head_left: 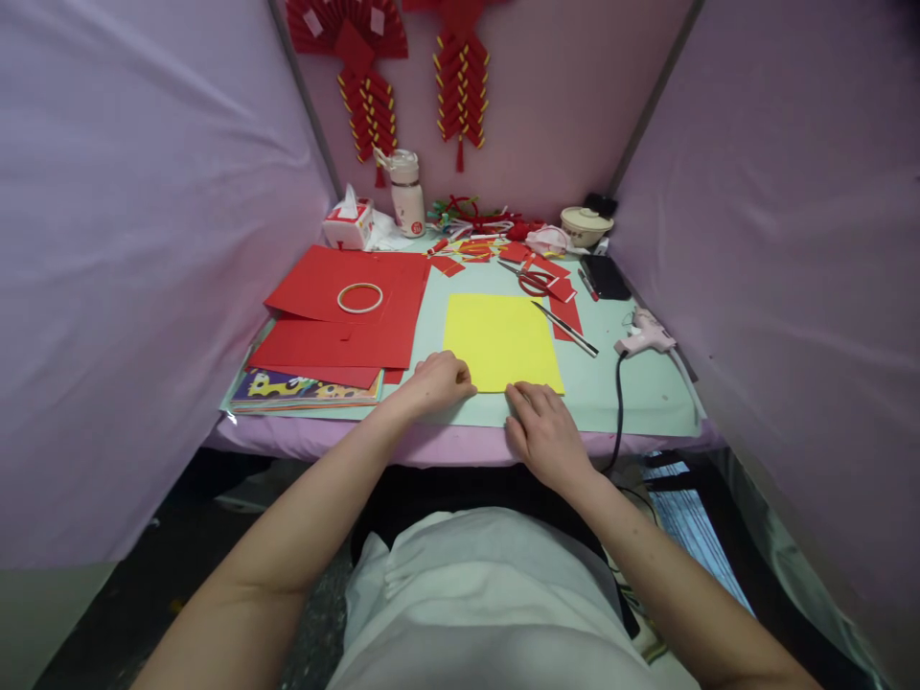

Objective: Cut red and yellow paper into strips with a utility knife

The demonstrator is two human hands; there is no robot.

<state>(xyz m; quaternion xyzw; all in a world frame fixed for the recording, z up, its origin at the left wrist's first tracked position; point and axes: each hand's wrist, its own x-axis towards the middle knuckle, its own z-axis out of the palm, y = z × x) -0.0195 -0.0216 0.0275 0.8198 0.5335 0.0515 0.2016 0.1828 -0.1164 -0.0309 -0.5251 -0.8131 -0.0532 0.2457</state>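
Observation:
A square of yellow paper (501, 340) lies flat in the middle of the table. My left hand (442, 380) has its fingers curled in a pinch at the paper's near left corner. Along the near edge, right of the middle, my right hand (542, 422) rests with fingers stretched over the paper. Tweezers (565, 330) lie across the sheet's upper right part and beyond its side. Red-handled scissors (536, 281) are just behind, among red paper scraps (566, 316).
On the left, large red paper sheets (337, 335) carry a ring (360, 298) and cover a picture book (309, 388). A glue gun (645, 333) with its cord and a black phone (606, 277) are at right. Behind stand a bottle (408, 196), a tissue box (349, 226) and a lidded bowl (586, 226).

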